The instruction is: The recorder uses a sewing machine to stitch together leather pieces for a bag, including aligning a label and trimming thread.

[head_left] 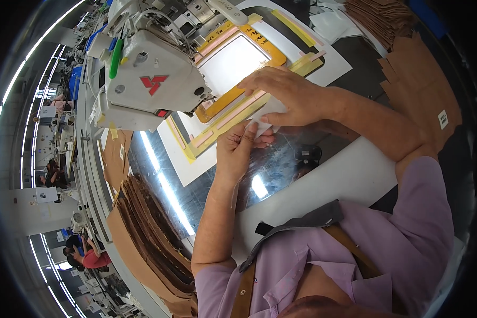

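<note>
My left hand [238, 146] is closed, thumb against fingers, on a small white piece [258, 117] like paper or film. Just beyond it, my right hand [289, 95] arches over a yellow-edged sewing template [233, 106], thumb and fingers spread apart; its thumb lies close to the white piece, and contact is hard to tell. The template carries pink and yellow strips and an orange-yellow inner frame [273, 50] around a bright white rectangle [236, 63]. A large white sewing machine head [148, 79] stands over its left side.
Stacked brown panels [148, 238] lie along the left edge of the shiny metal table [196, 196]. More brown pieces [424, 90] sit at the right, with a bundle [379, 21] at the far right. A small black object [307, 153] is near my right forearm.
</note>
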A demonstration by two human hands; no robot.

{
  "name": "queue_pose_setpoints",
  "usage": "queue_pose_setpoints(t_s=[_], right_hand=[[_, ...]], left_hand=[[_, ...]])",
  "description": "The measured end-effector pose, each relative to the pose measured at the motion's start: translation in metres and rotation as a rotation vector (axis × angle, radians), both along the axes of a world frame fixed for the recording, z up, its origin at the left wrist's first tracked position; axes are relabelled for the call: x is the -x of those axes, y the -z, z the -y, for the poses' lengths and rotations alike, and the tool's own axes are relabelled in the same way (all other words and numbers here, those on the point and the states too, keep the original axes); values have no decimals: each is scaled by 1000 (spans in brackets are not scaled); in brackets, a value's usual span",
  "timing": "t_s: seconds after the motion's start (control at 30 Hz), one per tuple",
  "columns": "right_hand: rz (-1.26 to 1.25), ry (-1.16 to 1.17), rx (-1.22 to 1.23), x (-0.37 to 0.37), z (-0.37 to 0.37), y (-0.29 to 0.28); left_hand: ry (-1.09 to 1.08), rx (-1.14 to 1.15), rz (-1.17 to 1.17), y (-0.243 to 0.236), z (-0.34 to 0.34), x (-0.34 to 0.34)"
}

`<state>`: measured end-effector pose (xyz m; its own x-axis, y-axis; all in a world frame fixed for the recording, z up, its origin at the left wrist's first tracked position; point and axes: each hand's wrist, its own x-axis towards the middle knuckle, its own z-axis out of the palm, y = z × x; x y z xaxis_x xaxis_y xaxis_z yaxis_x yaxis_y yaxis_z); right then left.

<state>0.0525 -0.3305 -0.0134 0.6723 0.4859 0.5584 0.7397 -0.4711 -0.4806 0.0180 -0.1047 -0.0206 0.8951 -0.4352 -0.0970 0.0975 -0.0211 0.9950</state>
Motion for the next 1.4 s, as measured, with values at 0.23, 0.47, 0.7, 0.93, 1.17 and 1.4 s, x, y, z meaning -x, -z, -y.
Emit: queue_pose_setpoints(t_s=[0.23, 0.47, 0.7, 0.93, 1.17, 1.4], right_hand=[[-475, 1, 159, -21, 5, -1], [-277, 347, 234, -30, 17, 15], [-226, 370, 244, -30, 14, 15], [-129, 466, 282, -25, 17, 19], [-364, 540, 256, -27, 23, 7], [-423, 614, 163, -26, 35, 6]], left_hand=[[-271, -283, 36, 3, -39, -12], [-549, -1116, 914, -3, -51, -20], [-29, -965, 1118, 5, -26, -1], [91, -1071, 946, 13, -38, -9], [22, -1216, 961, 12, -37, -12], [20, -1175, 934, 12, -31, -13]])
